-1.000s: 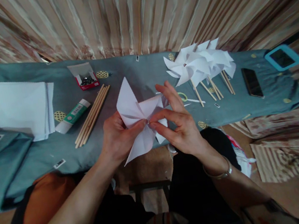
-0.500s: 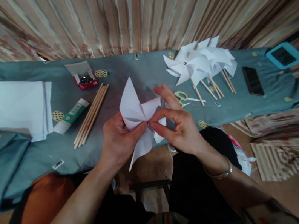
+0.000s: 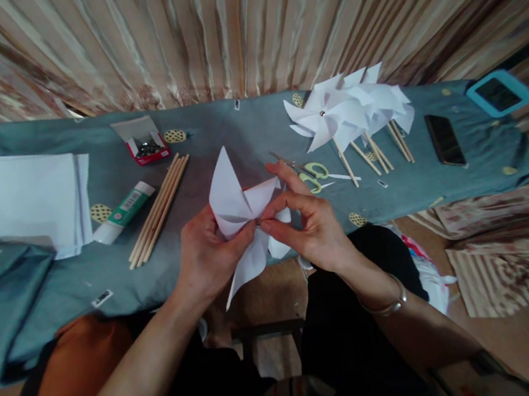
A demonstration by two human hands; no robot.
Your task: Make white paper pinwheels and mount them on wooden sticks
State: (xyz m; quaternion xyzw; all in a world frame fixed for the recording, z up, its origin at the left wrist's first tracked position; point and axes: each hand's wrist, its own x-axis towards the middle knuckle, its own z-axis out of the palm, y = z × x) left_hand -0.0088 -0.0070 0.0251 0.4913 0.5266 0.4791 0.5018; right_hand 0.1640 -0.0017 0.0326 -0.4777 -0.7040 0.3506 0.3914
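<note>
Left hand (image 3: 205,252) and right hand (image 3: 313,230) pinch the folded paper pinwheel (image 3: 241,212) at its centre above the desk (image 3: 242,127); a loosened grip could let the flaps spring apart.

Bare cloth lies open between the wooden sticks (image 3: 159,209) on the left and the scissors (image 3: 308,174) on the right, while finished pinwheels (image 3: 346,110) and a pin box (image 3: 146,143) crowd the table's (image 3: 242,127) far edge.

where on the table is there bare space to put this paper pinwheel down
Bare cloth lies between the wooden sticks and the scissors, just beyond both hands. The right end is crowded: finished pinwheels, black phone. White paper stack fills the left.
</note>
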